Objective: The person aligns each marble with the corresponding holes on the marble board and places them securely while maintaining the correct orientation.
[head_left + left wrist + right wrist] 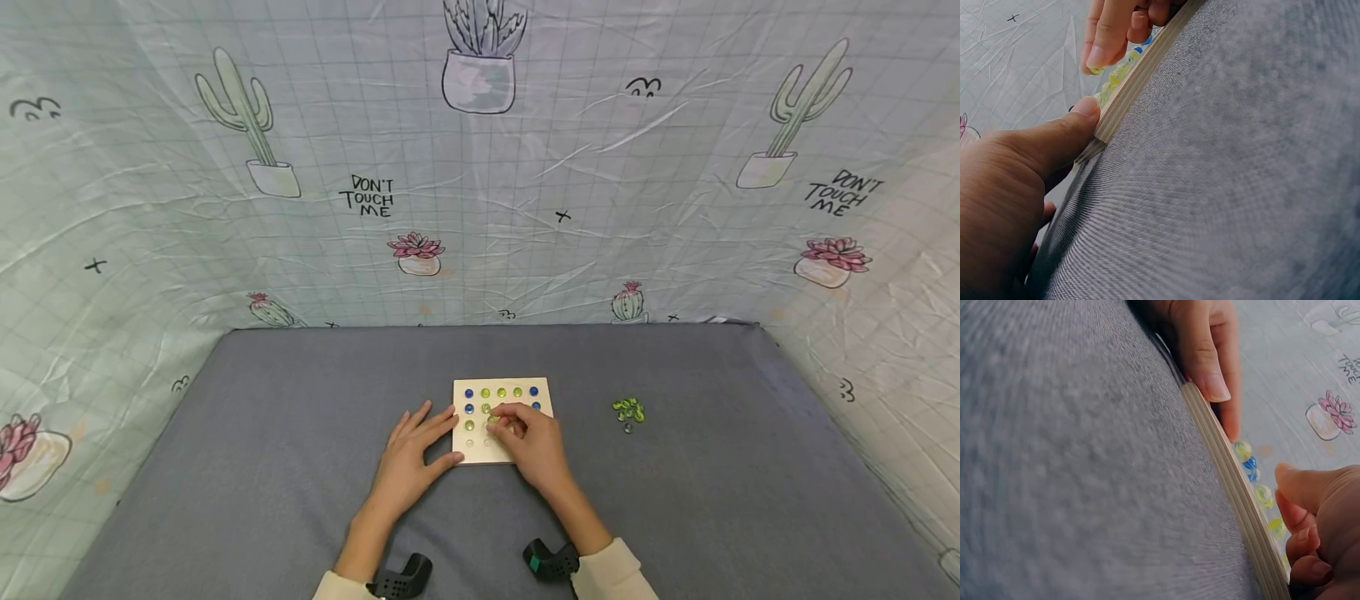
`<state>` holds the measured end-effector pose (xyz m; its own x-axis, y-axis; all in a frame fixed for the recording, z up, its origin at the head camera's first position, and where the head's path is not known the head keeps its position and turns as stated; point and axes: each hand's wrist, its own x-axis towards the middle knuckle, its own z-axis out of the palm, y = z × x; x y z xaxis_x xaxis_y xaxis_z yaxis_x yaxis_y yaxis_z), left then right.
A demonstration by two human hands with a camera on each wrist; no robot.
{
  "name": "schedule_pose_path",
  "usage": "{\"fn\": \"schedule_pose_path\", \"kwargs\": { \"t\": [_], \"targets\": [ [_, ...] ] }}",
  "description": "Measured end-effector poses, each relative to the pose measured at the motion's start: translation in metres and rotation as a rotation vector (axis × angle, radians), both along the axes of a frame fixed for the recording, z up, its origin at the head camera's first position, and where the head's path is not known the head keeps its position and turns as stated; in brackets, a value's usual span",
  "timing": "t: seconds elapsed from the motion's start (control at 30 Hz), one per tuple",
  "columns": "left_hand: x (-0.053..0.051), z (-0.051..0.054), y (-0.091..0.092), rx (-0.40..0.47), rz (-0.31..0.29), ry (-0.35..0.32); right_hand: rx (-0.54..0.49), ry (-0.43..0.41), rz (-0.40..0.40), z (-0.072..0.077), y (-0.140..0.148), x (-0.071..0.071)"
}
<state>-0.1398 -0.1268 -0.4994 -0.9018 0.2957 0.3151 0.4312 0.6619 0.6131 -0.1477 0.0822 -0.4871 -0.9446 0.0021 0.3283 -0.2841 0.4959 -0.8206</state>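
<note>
A pale wooden board (477, 456) with rows of round hollows lies on the grey cloth. Blue marbles (468, 392) and yellow-green marbles (502, 392) fill several hollows, mostly in the far rows. My left hand (407, 461) spreads its fingers along the board's left side, thumb (1087, 107) touching the near left corner. Over the board's middle, my right hand (542, 450) pinches a yellow-green marble (1096, 70) between thumb and fingertips. That hand hides part of the board's right half in the head view.
To the right of the board, a small cluster of yellow-green marbles (628, 408) lies on the grey cloth (712, 483), with a darker marble (627, 428) just in front. A printed fabric backdrop (510, 167) rises behind and at both sides.
</note>
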Motion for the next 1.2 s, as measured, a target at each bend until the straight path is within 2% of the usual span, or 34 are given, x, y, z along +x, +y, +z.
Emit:
{"fn": "schedule_pose_path", "kwargs": {
  "t": [0.37, 0.67, 1.2],
  "targets": [
    [0.0005, -0.0021, -0.0005, -0.008, -0.009, -0.037, 0.108, 0.02, -0.033, -0.0069, -0.0018, 0.0008],
    [0.001, -0.002, 0.0001, 0.003, -0.007, -0.034, 0.195, 0.063, -0.041, -0.0062, -0.0037, 0.0008],
    [-0.0006, 0.0001, 0.0, 0.011, -0.003, -0.031, 0.226, 0.067, -0.038, -0.0013, -0.0045, 0.0007]
  ]
}}
